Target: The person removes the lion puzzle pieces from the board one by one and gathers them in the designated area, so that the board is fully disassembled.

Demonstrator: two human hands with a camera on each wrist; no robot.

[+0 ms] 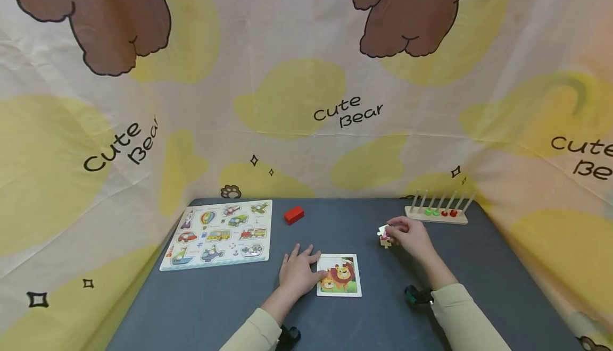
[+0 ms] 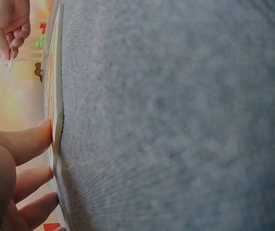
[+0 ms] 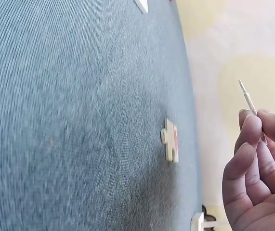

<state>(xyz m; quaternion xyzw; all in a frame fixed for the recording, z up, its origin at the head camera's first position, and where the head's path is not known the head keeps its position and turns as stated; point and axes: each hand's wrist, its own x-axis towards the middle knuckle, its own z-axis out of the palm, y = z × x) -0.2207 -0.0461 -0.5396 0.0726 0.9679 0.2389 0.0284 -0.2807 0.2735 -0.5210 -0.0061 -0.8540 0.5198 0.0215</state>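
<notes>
My right hand (image 1: 413, 238) is raised over the right part of the table and pinches a thin jigsaw piece (image 3: 249, 102) between thumb and fingers. Below it, a second jigsaw piece (image 3: 170, 140) lies flat on the cloth. To the left is a small square lion puzzle (image 1: 341, 294) in a white frame, with a pale gap at the top of its picture. My left hand (image 1: 298, 275) rests at the puzzle's left edge. Its thumb (image 2: 31, 139) touches the top face, while the other fingers spread out beside the frame.
A large vehicle picture board (image 1: 227, 259) lies at the back left, with a red block (image 1: 294, 215) just right of it. At the back right stands a wooden peg rack (image 1: 438, 217) with green and red beads. A patterned curtain (image 1: 287, 101) hangs behind the grey table (image 1: 210, 303).
</notes>
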